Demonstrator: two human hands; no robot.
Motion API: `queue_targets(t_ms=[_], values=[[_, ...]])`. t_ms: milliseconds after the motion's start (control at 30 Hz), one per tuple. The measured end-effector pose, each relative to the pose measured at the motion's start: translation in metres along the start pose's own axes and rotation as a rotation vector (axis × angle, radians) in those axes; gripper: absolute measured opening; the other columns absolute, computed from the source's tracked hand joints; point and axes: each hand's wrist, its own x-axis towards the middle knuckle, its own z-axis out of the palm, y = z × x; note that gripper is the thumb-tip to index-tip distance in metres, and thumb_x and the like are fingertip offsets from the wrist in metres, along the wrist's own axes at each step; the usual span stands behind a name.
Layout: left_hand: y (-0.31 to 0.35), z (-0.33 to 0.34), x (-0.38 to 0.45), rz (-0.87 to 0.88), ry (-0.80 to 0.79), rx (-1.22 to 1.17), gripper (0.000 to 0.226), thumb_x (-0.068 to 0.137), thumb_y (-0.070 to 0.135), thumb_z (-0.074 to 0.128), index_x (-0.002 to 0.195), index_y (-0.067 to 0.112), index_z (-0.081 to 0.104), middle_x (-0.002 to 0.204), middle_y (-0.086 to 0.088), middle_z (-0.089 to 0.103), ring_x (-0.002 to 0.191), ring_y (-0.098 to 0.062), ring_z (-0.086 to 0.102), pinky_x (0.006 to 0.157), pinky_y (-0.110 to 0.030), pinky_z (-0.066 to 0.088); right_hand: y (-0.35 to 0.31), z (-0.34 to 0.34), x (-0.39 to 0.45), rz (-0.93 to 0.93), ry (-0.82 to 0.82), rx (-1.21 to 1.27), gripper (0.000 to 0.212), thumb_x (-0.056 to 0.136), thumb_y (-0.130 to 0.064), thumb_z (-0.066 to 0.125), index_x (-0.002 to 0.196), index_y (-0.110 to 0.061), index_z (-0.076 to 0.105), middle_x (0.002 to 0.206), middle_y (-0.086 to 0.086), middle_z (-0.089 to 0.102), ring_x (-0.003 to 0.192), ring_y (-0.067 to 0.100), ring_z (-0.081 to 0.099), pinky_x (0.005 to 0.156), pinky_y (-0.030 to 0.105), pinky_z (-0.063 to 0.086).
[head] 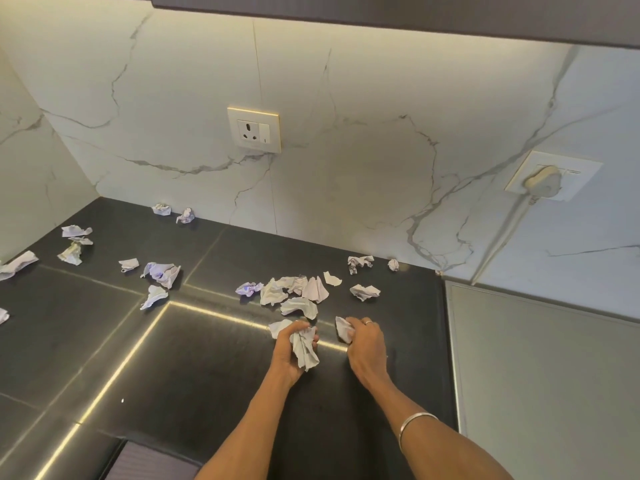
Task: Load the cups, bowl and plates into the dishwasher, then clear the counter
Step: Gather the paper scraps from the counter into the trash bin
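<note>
Now your left hand (290, 351) grips a crumpled white paper wad (304, 349); your right hand (365, 344) pinches another white scrap (343, 329). Just beyond both hands lies a cluster of crumpled papers (294, 292) on the glossy black tabletop (207, 358), with more scattered far left.

Both forearms bare, no sleeves in view; thin silver bangle (415, 426) on right wrist, slim silver ring (368, 321) on a right hand (367, 344) finger; left hand (289, 351) unadorned.
</note>
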Motion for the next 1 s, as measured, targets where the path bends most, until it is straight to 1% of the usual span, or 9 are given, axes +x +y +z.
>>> queue_targets(t_ms=[67, 100, 200, 367, 467, 633, 700, 800, 1000], values=[[0.001, -0.001, -0.004, -0.005, 0.003, -0.009, 0.023, 0.067, 0.005, 0.070, 0.088, 0.002, 0.061, 0.076, -0.015, 0.062, 0.056, -0.021, 0.058, 0.051, -0.026, 0.052, -0.004, 0.000, -0.003, 0.069, 0.033, 0.073, 0.029, 0.083, 0.007, 0.053, 0.079, -0.021, 0.061, 0.078, -0.004, 0.058, 0.072, 0.014, 0.054, 0.056, 0.020, 0.041], [0.001, -0.001, -0.006, -0.004, 0.010, -0.013, 0.023, 0.068, 0.005, 0.071, 0.089, 0.002, 0.062, 0.077, -0.015, 0.062, 0.058, -0.022, 0.059, 0.052, -0.026, 0.053, -0.007, 0.001, -0.004, 0.089, 0.058, 0.130, 0.029, 0.085, 0.007, 0.053, 0.073, -0.019, 0.058, 0.073, -0.004, 0.057, 0.068, 0.013, 0.053, 0.054, 0.023, 0.040], [0.003, 0.002, -0.009, 0.010, 0.024, 0.011, 0.020, 0.073, 0.006, 0.070, 0.090, 0.001, 0.063, 0.078, -0.016, 0.064, 0.060, -0.022, 0.060, 0.054, -0.027, 0.054, -0.018, 0.000, -0.004, 0.062, 0.107, 0.290, 0.020, 0.091, -0.001, 0.059, 0.092, -0.012, 0.075, 0.080, -0.003, 0.059, 0.069, 0.007, 0.053, 0.060, 0.016, 0.043], [0.002, 0.004, -0.006, 0.042, -0.036, -0.052, 0.029, 0.080, 0.012, 0.071, 0.108, 0.003, 0.066, 0.092, -0.015, 0.070, 0.075, -0.024, 0.067, 0.066, -0.035, 0.057, -0.046, -0.002, -0.004, -0.054, 0.070, 0.389, 0.025, 0.091, -0.017, 0.066, 0.115, -0.019, 0.073, 0.079, -0.009, 0.058, 0.070, 0.002, 0.055, 0.060, 0.007, 0.041], [0.002, -0.001, -0.002, 0.027, -0.099, -0.074, 0.035, 0.087, 0.022, 0.070, 0.117, 0.006, 0.066, 0.099, -0.016, 0.070, 0.087, -0.028, 0.069, 0.085, -0.042, 0.055, -0.053, 0.004, -0.007, -0.085, 0.060, 0.428, 0.023, 0.092, -0.023, 0.065, 0.113, -0.022, 0.073, 0.074, -0.009, 0.057, 0.066, 0.005, 0.057, 0.059, 0.012, 0.042], [0.004, -0.010, -0.008, -0.013, -0.137, -0.066, 0.030, 0.094, 0.034, 0.062, 0.109, 0.009, 0.068, 0.091, -0.016, 0.071, 0.080, -0.028, 0.071, 0.074, -0.043, 0.061, -0.058, 0.012, -0.010, -0.184, -0.016, 0.320, 0.024, 0.092, -0.034, 0.062, 0.113, -0.031, 0.072, 0.074, -0.005, 0.058, 0.063, 0.011, 0.055, 0.057, 0.025, 0.049], [0.004, -0.010, -0.011, -0.016, -0.144, -0.049, 0.034, 0.095, 0.037, 0.062, 0.113, 0.009, 0.068, 0.099, -0.017, 0.071, 0.088, -0.030, 0.071, 0.087, -0.046, 0.056, -0.058, 0.012, -0.007, -0.226, -0.065, 0.253, 0.024, 0.092, -0.037, 0.059, 0.110, -0.033, 0.074, 0.075, -0.003, 0.061, 0.063, 0.010, 0.055, 0.058, 0.028, 0.051], [0.003, -0.011, -0.013, -0.028, -0.175, -0.018, 0.034, 0.092, 0.030, 0.065, 0.118, 0.009, 0.066, 0.111, -0.019, 0.070, 0.100, -0.032, 0.069, 0.103, -0.049, 0.045, -0.057, 0.014, -0.003, -0.251, -0.134, 0.195, 0.023, 0.092, -0.038, 0.059, 0.106, -0.030, 0.076, 0.077, -0.006, 0.063, 0.067, 0.009, 0.057, 0.063, 0.031, 0.053], [0.008, -0.007, -0.005, -0.006, -0.143, 0.067, 0.050, 0.070, 0.013, 0.086, 0.114, 0.004, 0.065, 0.104, -0.020, 0.065, 0.095, -0.033, 0.066, 0.097, -0.047, 0.049, -0.052, -0.002, 0.003, -0.189, -0.336, 0.316, 0.018, 0.088, -0.035, 0.065, 0.095, -0.028, 0.079, 0.072, -0.012, 0.066, 0.064, 0.005, 0.060, 0.063, 0.024, 0.051]])
